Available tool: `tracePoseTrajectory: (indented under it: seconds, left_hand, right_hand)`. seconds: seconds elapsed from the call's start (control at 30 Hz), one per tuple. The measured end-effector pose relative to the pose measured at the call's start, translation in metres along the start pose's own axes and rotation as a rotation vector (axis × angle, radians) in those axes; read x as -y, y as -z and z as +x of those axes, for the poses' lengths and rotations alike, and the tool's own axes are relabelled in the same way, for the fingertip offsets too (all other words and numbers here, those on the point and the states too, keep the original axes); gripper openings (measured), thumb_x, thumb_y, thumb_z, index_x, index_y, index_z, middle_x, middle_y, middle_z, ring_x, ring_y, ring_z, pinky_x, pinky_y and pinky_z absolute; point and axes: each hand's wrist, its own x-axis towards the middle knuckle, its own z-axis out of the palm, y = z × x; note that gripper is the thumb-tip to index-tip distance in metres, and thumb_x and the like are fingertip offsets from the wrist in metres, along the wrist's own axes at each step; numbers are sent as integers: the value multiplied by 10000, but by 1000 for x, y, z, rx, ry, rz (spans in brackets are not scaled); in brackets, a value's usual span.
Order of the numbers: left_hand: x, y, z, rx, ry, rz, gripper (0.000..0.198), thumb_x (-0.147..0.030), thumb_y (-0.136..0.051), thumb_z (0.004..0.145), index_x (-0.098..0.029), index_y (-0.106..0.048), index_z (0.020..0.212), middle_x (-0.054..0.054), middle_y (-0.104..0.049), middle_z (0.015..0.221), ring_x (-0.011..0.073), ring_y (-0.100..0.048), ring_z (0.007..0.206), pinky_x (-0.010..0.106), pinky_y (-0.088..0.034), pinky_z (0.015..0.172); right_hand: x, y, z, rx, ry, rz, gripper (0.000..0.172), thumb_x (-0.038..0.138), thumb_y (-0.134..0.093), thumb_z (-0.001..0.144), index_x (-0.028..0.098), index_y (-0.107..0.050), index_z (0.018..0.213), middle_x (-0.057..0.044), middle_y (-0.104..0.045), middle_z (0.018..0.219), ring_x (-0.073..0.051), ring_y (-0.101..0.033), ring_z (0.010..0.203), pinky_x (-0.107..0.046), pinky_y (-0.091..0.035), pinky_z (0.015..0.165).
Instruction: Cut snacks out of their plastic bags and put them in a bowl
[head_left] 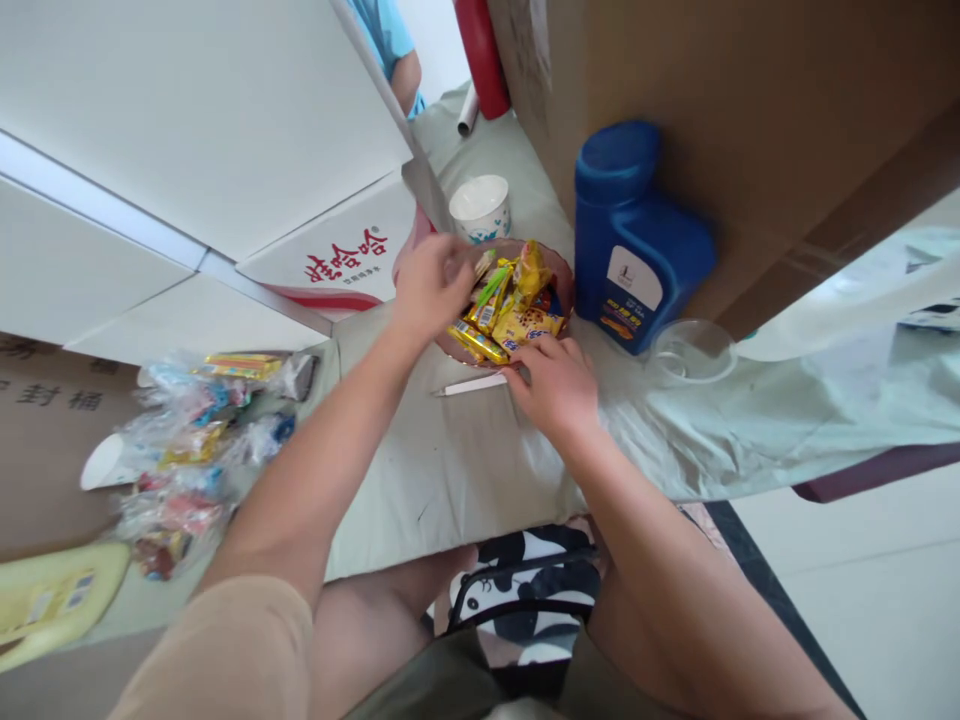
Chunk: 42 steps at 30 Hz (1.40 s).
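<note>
On pale green cloth, pinkish bowl of yellow snack packets sits between my hands. My left hand half-curled at bowl's left side, fingers blurred, can't tell if gripping. My right hand bent-fingered at near rim, hold unclear. White pen-like stick just beside; blue jug right.

Lower left of frame: plain tan fabric sleeve with a curved hem. Bottom centre: dark olive-grey fabric shorts. Left hand and right hand: bare.
</note>
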Motion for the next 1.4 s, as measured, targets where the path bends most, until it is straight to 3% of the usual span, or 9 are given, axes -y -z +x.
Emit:
tracePoseTrajectory:
  seconds: [0.17, 0.3, 0.43, 0.67, 0.8, 0.93, 1.1, 1.23, 1.4]
  left_hand:
    - [9, 20, -169, -89, 231, -478, 173, -202, -510, 838, -209, -550, 670, -9, -589, 608, 135, -540, 585, 263, -437, 581]
    - [2, 3, -237, -2, 193, -767, 206, -240, -533, 823, -202, -515, 621, -7, -546, 577, 117, -490, 543, 247, -390, 538]
    - [12, 3, -251, 179, 121, -928, 182, -232, -551, 804, -197, -515, 629, -4, -545, 611, 108, -479, 562, 242, -380, 562]
    - [45, 25, -270, 22, 263, -1079, 137, -224, -552, 759, -201, -489, 639, -22, -482, 589, 101, -428, 547, 250, -346, 568]
    - [57, 34, -266, 30, 340, -1101, 136, -229, -589, 716, -199, -483, 635, -32, -471, 590, 99, -421, 566, 257, -336, 587]
    - [73, 52, -264, 90, 480, -1156, 175, -252, -637, 746, -201, -500, 650, -37, -504, 618, 103, -447, 609, 252, -351, 613]
    - [82, 72, -281, 166, 556, -1177, 359, -363, -628, 824, -202, -441, 564, -40, -392, 527, 112, -340, 552, 270, -298, 562]
    - [78, 84, -300, 115, 504, -1126, 466, -439, -610, 843, -205, -358, 529, -7, -342, 508, 148, -442, 585, 298, -293, 584]
    - [83, 91, -318, 199, 447, -1104, 326, -416, -597, 788, -215, -406, 617, 20, -505, 606, 212, -604, 727, 305, -397, 636]
  right_hand:
    - [-7, -11, 0, -56, 15, -69, 240, 395, -588, 963, 233, -749, 1036, -111, -720, 1148, -316, -595, 1040, -422, -429, 842]
    - [-15, -20, 7, -197, 4, -104, 258, 397, -558, 943, 215, -717, 1031, -136, -692, 1206, -306, -619, 1069, -438, -469, 923]
    - [-10, -24, 37, -205, -31, -209, 297, 410, -553, 927, 166, -702, 1005, -184, -673, 1137, -318, -618, 1081, -442, -489, 938]
    - [16, -28, 137, -123, -170, -435, 383, 437, -534, 907, 155, -742, 1064, -289, -672, 1153, -423, -652, 1114, -541, -468, 856]
    - [22, -44, 187, -202, 16, -204, 692, 686, -548, 801, 346, -628, 1398, -240, -495, 1528, -477, -555, 1340, -672, -404, 866]
    - [37, -45, 170, -160, 144, -168, 1078, 939, -431, 626, 392, -485, 1553, -266, -388, 1607, -464, -396, 1500, -719, -340, 871]
    - [119, -37, 87, -88, 460, -277, 863, 905, -214, 804, 419, -600, 1404, -253, -600, 835, -438, -510, 1384, -703, -370, 882]
    - [227, -74, 54, -62, 777, -134, 545, 776, -324, 905, 488, -667, 1213, -222, -680, 1005, -379, -636, 1199, -655, -412, 903]
    - [375, -170, 42, 171, 1106, 2, 247, 432, -500, 902, 343, -682, 1043, -104, -708, 1077, -313, -689, 1028, -548, -536, 899]
